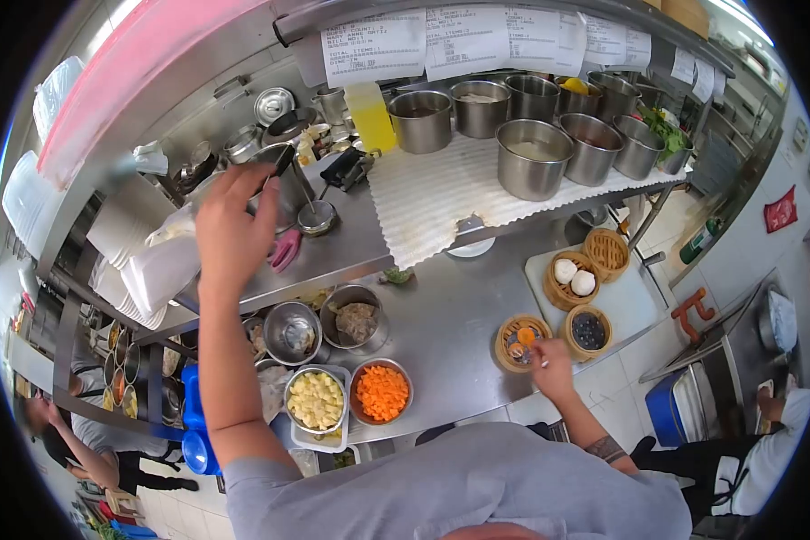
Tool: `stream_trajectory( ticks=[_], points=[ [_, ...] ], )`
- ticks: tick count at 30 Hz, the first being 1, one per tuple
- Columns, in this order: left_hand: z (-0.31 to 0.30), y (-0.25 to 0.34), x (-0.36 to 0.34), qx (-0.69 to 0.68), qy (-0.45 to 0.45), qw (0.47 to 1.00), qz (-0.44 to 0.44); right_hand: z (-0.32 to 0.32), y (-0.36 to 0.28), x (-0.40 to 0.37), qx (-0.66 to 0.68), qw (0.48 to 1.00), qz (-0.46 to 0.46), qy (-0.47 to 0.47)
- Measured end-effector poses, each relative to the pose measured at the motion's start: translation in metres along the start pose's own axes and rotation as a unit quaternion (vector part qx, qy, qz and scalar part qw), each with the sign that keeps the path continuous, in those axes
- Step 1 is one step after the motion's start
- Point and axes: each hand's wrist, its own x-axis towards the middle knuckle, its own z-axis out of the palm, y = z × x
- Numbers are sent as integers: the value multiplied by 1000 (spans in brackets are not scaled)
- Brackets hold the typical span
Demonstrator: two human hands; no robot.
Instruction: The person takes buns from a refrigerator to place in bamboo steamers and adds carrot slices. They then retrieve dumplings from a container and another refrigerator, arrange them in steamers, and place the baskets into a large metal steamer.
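Note:
My left hand (234,238) is raised at the steel shelf, fingers pinched at a black-handled utensil (283,162) over a tall steel pot (290,193); the utensil's lower end is hidden. Below it on the shelf lie pink-handled scissors (284,249) and a small steel cup (317,219). Far to the right, my right hand (553,371) is closed at the edge of a bamboo steamer (510,358) holding pieces with orange tops. A small pale bit shows at its fingertips, too small to name. Beside it stand a steamer of dark pieces (589,331) and one with white buns (574,277).
Bowls of diced orange carrot (381,392) and pale yellow cubes (315,401) stand at the counter's front. Several steel pots (535,162) line the shelf under hanging order slips (373,45). Other people (778,441) stand at both sides.

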Motion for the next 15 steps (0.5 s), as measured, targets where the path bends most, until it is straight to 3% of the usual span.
stream_trajectory(
  ticks=[2,3,5,6,8,9,11,15],
  points=[
    [-3,25,0,-161,15,987,27,-14,6,-4,-131,983,89,96],
    [0,38,2,-215,24,976,34,-16,14,-4,-129,983,90,97],
    [8,65,7,-348,-21,936,-47,-12,37,-14,-251,936,141,202],
    [15,77,15,-430,-40,897,-96,-13,49,-14,-251,937,136,200],
    [20,95,39,-542,-88,815,-186,-17,72,-9,-267,925,264,54],
    [28,99,49,-538,-81,816,-195,-18,78,-5,-269,928,255,47],
    [39,105,69,-683,-51,702,-194,-25,77,-1,-249,939,236,-17],
    [59,112,83,-710,-22,658,-249,-30,87,-3,-224,956,188,-24]
  ],
)
